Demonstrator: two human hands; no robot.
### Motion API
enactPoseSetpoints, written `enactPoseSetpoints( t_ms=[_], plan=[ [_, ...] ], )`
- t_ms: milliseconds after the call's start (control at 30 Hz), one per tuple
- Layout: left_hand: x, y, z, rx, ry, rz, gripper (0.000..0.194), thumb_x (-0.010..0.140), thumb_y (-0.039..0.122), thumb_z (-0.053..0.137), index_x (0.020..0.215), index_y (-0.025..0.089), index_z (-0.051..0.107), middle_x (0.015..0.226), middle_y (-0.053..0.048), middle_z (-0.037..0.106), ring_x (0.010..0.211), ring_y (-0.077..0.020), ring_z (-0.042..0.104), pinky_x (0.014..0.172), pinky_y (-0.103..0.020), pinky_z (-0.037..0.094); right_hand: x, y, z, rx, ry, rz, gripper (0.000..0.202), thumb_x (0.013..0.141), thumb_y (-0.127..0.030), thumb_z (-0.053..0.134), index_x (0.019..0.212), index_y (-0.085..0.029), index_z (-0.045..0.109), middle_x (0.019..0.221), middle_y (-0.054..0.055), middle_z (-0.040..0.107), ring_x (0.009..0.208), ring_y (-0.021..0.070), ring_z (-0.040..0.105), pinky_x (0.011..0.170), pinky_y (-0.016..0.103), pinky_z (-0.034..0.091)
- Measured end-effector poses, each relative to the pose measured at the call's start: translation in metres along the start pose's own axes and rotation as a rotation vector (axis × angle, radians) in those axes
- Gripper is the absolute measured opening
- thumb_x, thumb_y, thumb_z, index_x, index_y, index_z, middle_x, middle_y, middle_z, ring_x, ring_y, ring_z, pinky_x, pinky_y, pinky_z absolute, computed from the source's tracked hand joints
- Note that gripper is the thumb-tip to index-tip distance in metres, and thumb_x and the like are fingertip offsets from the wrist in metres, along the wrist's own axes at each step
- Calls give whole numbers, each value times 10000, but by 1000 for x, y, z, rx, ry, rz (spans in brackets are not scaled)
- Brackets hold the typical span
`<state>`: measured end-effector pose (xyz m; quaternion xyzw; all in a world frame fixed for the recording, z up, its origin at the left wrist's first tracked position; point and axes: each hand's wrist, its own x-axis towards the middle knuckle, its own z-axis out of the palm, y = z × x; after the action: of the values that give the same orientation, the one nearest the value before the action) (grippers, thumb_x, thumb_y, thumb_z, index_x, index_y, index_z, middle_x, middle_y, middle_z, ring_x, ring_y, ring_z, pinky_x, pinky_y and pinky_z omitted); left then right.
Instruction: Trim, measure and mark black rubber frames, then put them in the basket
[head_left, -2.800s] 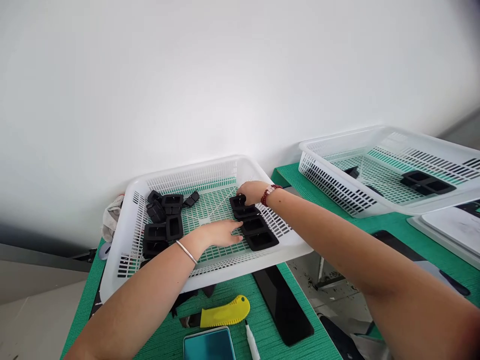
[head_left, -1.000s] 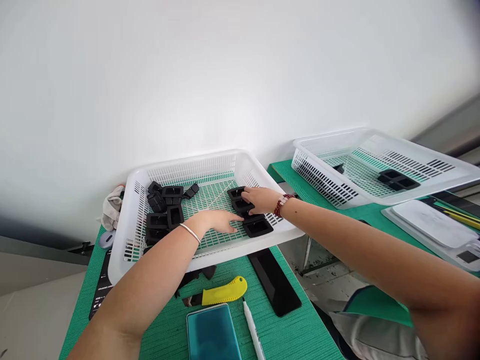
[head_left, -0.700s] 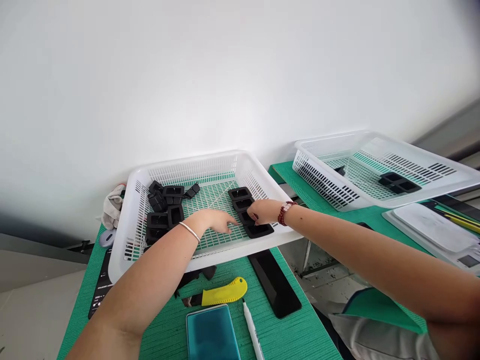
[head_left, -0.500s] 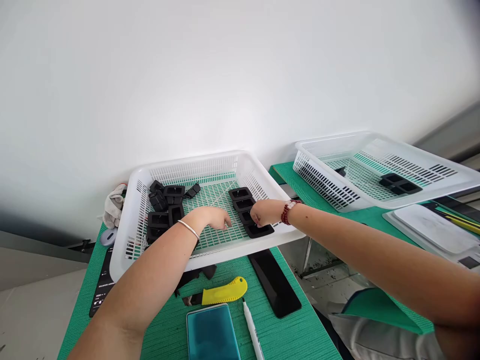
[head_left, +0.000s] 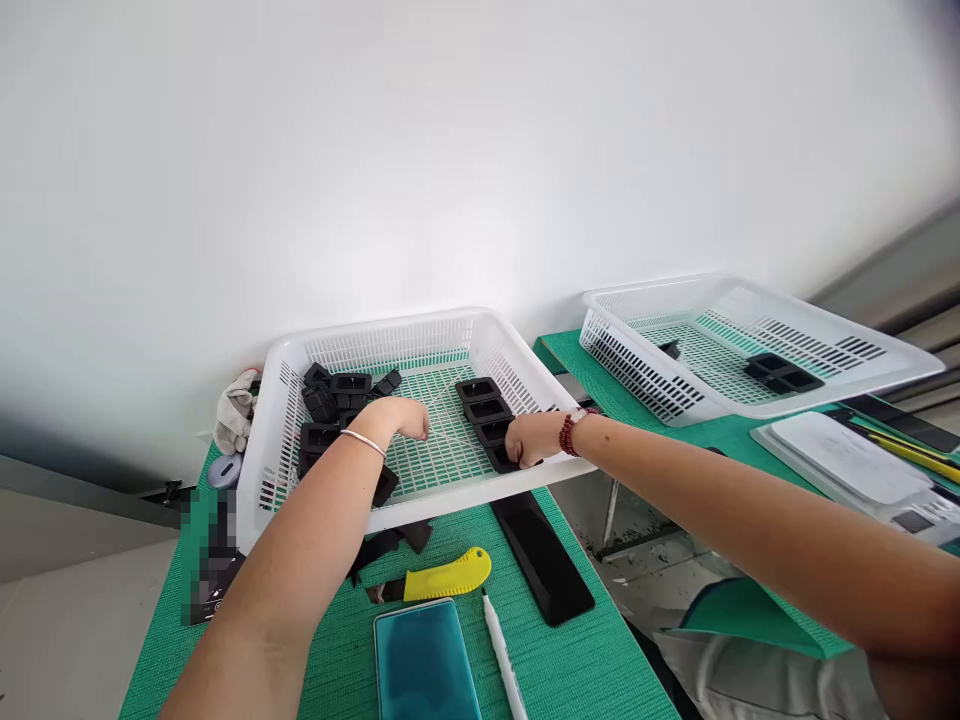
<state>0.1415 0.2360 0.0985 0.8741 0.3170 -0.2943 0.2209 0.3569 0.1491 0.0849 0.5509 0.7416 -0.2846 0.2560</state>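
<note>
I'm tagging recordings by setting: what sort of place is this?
Probably a small workshop: a white basket holds black frame-like parts, a yellow utility knife lies on green table covering, and what looks like a digital scale sits at right.

Thin silver bangle (head_left: 365, 440) left; dark-red bead bracelet (head_left: 567, 433), partly pale, right.

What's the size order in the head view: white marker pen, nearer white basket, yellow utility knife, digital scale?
1. Nearer white basket
2. Digital scale (at frame edge)
3. Yellow utility knife
4. White marker pen

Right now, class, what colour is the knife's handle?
The handle is yellow, clearest in the head view.
</note>
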Motion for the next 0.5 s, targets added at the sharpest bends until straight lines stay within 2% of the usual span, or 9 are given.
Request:
enactPoseSetpoints(
  t_ms=[500],
  plan=[
    [-3, -1, 0, -20, 34, -11, 354, 819, 329, 537, 1127, 214, 668, 1258, -65, 627, 1108, -251, 590, 922, -336, 462, 0, -14, 1, -118, 64, 101, 142, 632, -167, 683, 768, -180, 725, 836, 67, 719, 763, 225, 661, 658, 301, 453]
  ],
)
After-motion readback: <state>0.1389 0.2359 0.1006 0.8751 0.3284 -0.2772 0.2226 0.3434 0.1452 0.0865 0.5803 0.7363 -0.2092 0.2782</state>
